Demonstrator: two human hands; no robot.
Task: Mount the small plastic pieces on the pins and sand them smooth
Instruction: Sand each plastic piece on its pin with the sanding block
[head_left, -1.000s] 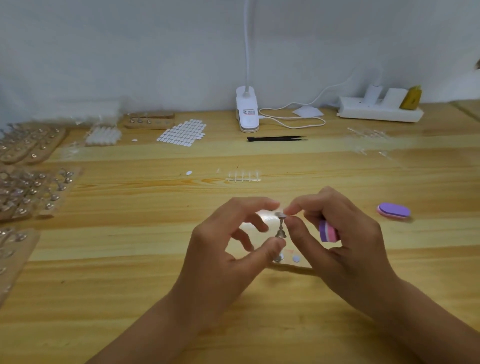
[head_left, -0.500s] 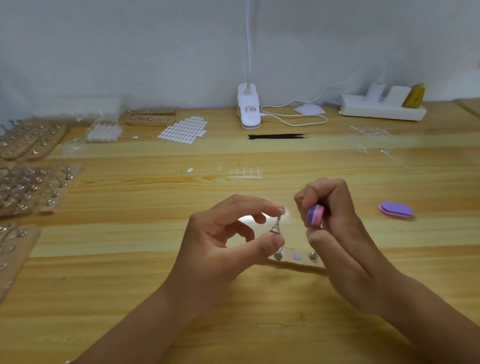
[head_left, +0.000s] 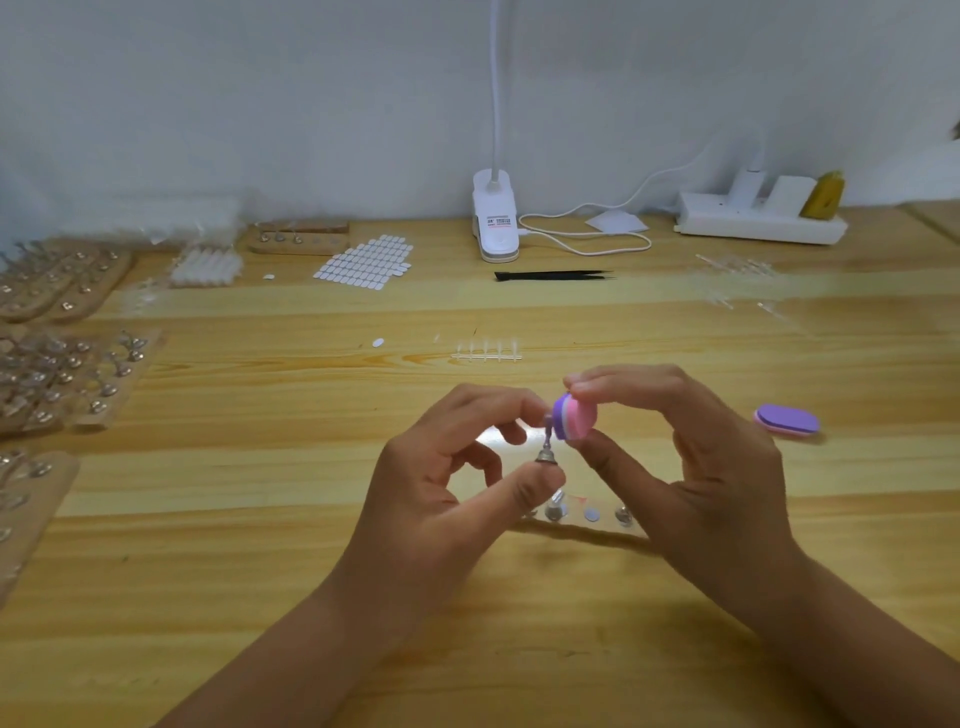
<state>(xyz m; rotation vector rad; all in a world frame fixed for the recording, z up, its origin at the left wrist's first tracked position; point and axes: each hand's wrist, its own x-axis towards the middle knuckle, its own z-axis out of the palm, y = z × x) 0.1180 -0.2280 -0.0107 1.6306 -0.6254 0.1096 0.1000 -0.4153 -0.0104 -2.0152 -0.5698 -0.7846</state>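
My left hand (head_left: 447, 467) pinches a small metal pin (head_left: 546, 451) upright between thumb and forefinger, above the table's middle. My right hand (head_left: 696, 462) holds a pink and purple sanding block (head_left: 574, 417) between fingertips and thumb, its purple face against the pin's top. The plastic piece on the pin is hidden by the block and my fingers. Under my hands lies a wooden strip (head_left: 582, 527) with more pins (head_left: 555, 506) and a small white disc (head_left: 591, 515).
A second purple sanding block (head_left: 787, 420) lies to the right. Wooden strips full of pins (head_left: 67, 374) fill the left side. A sheet of white pieces (head_left: 366, 262), black tweezers (head_left: 553, 275), a clip lamp (head_left: 496, 223), a power strip (head_left: 758, 221) and a clear sprue (head_left: 485, 352) sit farther back.
My right hand has turned the sanding block out of its palm, raised it and brought it left against the top of the pin. My left hand keeps holding the pin.
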